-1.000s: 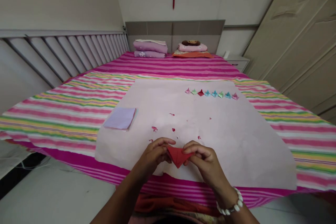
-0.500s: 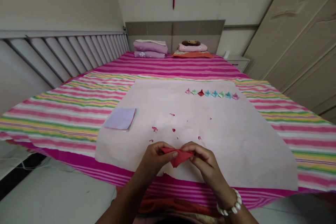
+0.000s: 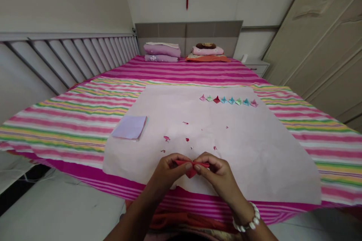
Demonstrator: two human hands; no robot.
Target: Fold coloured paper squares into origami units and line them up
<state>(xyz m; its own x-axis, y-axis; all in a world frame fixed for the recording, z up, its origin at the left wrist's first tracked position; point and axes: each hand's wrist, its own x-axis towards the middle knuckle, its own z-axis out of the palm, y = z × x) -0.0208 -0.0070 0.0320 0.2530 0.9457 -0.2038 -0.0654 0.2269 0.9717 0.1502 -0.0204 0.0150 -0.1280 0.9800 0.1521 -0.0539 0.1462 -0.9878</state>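
A folded piece of red paper (image 3: 191, 173) is pinched between both hands near the front edge of the bed. My left hand (image 3: 171, 167) grips its left side, thumb lying on the near face. My right hand (image 3: 216, 169) holds the right side, its thumb close to the middle fold. Part of the paper is hidden behind the fingers. Beyond the hands, small red paper scraps (image 3: 166, 139) lie scattered on a large pale sheet (image 3: 254, 150). A row of small folded paper figures (image 3: 217, 99) in pink, green, red and blue stands at the sheet's far right.
A stack of square coloured paper (image 3: 130, 127), lilac on top, lies at the sheet's left. Striped bedding (image 3: 85, 120) surrounds the sheet. Folded bedding piles (image 3: 162, 52) sit by the headboard (image 3: 161, 30). A white rail (image 3: 70, 56) runs along the left.
My right thumb has moved left onto the near face of the red paper, close to the left thumb. The paper's lower point looks narrower. Other things stay put.
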